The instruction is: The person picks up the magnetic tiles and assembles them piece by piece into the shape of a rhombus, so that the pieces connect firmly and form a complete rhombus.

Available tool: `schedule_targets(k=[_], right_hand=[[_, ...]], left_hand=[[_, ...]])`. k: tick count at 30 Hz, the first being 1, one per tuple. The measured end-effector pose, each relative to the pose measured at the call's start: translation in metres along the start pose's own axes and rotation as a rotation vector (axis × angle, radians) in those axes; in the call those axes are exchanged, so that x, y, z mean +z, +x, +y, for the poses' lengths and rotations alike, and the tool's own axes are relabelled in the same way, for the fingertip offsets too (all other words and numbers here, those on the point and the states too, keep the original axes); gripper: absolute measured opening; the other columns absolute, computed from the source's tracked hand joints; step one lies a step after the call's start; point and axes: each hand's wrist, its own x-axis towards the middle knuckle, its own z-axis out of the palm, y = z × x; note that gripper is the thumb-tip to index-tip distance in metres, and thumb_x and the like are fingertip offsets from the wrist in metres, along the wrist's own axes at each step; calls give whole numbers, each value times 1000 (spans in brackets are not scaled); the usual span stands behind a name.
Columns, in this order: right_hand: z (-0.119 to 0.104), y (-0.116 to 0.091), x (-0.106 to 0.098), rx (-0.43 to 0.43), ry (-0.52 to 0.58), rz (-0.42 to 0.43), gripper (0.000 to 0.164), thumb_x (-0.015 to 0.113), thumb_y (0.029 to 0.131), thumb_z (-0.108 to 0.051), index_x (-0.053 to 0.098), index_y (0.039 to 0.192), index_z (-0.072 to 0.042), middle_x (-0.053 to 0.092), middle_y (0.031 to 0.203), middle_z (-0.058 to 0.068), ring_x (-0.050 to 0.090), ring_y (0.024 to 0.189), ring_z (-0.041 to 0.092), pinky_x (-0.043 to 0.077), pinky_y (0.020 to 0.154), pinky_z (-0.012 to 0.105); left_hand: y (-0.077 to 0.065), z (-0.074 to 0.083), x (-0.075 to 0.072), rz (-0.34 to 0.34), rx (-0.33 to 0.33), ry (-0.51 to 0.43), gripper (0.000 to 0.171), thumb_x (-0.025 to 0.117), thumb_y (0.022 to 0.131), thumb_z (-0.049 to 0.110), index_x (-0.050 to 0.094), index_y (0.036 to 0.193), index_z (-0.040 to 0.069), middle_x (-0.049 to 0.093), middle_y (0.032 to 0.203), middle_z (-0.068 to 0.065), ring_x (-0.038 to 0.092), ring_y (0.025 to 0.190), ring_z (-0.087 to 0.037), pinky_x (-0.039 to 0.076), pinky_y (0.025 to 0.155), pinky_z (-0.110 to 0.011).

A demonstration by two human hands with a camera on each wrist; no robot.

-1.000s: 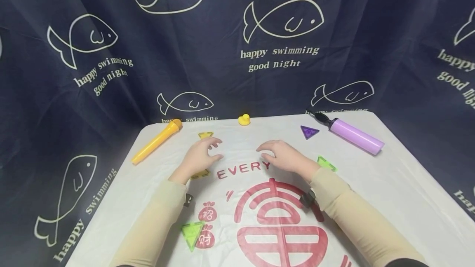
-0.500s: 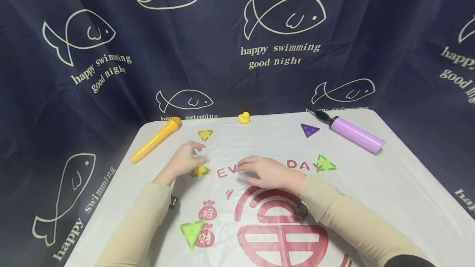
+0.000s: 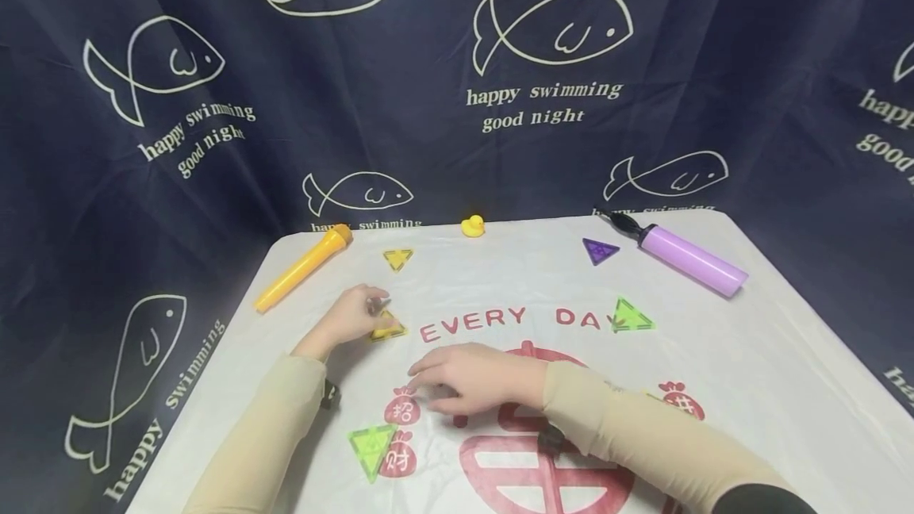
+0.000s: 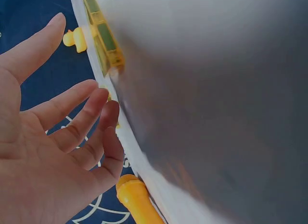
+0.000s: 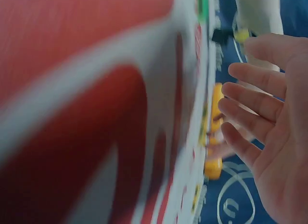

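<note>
My left hand [image 3: 346, 317] is over a yellow triangular magnetic tile [image 3: 386, 333] on the left of the table. In the left wrist view, the thumb and the loosely bent fingers [image 4: 79, 104] stand apart, with a yellow tile [image 4: 108, 41] beyond them. From the head view I cannot tell whether the thumb touches the tile. Nothing is held by my right hand [image 3: 474, 379], which reaches left above the red print with relaxed fingers [image 5: 248, 82]. A green triangular tile [image 3: 371, 449] lies in front and to the left of it.
A second yellow tile [image 3: 397, 259], a rubber duck [image 3: 473, 226] and a purple tile [image 3: 600, 251] lie farther back. An orange toy microphone [image 3: 303, 270] is at the left edge, a purple hand pump [image 3: 693, 260] at the right. Another green tile [image 3: 631, 316] lies right of centre.
My right hand has swung left and nearer to me, uncovering the printed words. My left hand has moved left and slightly nearer, down toward the closer yellow tile. The tiles stay put.
</note>
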Motion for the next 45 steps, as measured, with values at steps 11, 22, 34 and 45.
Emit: schedule_targets(k=[11,22,34,45], right_hand=[[-26,27,19,-244,-50,-74,43,60,101,-29,61,142,-17,51,152,-2,39,144,10,24,116,19],[-37,30,25,-281,-95,-162,40,56,103,-32,63,141,-21,53,149,-8,43,137,-1,30,107,10],[-40,30,24,-296,-76,-193,42,55,104,-31,60,144,-19,51,151,-6,42,138,0,27,109,10],[-29,13,17,-220,-36,-163,45,61,98,-26,62,142,-17,52,151,-6,43,138,2,31,109,12]], left_hand=[[-1,-4,3,-5,-76,25,66,91,76,31,66,127,-3,67,118,-17,64,101,-29,54,91,-47],[-6,2,8,1,-58,24,65,95,70,23,67,123,-4,69,113,-16,63,95,-27,54,88,-45],[-3,1,9,-4,-49,51,56,95,69,17,72,117,1,67,111,-13,63,98,-27,53,91,-47],[-2,1,10,-10,-68,44,57,94,70,14,70,120,0,67,110,-11,63,96,-25,53,90,-46]])
